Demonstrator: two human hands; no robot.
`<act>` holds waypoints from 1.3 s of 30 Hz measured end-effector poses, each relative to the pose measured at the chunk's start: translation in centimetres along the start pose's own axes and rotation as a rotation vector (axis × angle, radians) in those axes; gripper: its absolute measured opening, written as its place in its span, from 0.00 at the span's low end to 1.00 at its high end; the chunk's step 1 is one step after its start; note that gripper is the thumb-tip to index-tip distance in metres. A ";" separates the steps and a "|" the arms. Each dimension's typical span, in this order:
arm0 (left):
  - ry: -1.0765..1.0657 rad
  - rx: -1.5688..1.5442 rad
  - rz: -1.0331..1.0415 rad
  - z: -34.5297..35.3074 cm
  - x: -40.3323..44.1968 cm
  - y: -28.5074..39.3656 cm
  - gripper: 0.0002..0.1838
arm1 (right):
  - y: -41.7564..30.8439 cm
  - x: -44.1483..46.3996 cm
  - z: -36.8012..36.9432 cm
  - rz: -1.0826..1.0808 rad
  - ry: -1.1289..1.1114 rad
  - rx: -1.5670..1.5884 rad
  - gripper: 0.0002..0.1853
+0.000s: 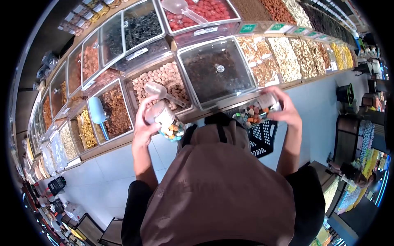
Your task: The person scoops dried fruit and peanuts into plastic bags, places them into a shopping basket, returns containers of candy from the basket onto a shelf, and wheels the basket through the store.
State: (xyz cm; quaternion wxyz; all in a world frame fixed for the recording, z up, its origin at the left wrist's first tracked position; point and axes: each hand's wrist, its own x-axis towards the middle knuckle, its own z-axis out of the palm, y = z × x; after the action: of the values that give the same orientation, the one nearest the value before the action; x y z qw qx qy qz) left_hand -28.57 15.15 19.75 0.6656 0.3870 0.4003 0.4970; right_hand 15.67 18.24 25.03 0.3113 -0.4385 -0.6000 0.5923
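My left hand (144,124) is wrapped round a clear jar (169,124) with a pale label, tilted, with multicoloured pebble-like pieces in its lower end. My right hand (286,110) grips a second clear jar (251,114), lying nearly sideways, with similar pieces in red, green, white and dark tones. Both jars are in front of my apron, at the counter's edge. Just beyond the left jar, a clear scoop (158,91) rests on pinkish-beige round pieces (167,74) in an uncovered bin. Behind the right jar is a lidded bin (217,71) of dark food.
A blue scoop (97,111) lies in a bin of brown dried fruit (116,108) at the left. Another clear scoop (184,10) sits over red fruit at the back. Nuts (283,55) fill bins at right. A black basket (262,139) is below my right jar.
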 end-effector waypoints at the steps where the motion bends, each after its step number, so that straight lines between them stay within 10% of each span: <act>1: 0.014 -0.086 0.025 1.5 1.5 -0.5 0.50 | -0.2 1.2 -0.5 -0.028 0.010 0.099 0.39; 8: -0.235 -0.503 -0.103 11.4 8.8 -3.3 0.44 | 0.4 7.3 1.0 -0.066 0.079 0.420 0.52; 21: 0.049 -0.522 -0.242 15.0 13.5 -3.6 0.38 | 6.9 14.1 2.6 0.056 -0.363 1.590 0.39; 26: 0.328 -0.504 -0.337 15.0 14.6 -3.9 0.40 | 6.7 15.5 0.9 0.157 -0.222 1.409 0.39; 39: 0.234 -0.608 -0.418 15.8 15.9 -5.4 0.32 | 7.6 15.6 -1.1 0.315 -0.205 1.222 0.33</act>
State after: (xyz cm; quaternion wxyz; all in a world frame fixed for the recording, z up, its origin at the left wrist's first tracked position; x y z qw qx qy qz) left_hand -9.19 27.64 18.46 0.7867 0.0229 0.3781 0.4875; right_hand 11.30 32.06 15.42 0.3552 -0.2061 -0.1091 0.9052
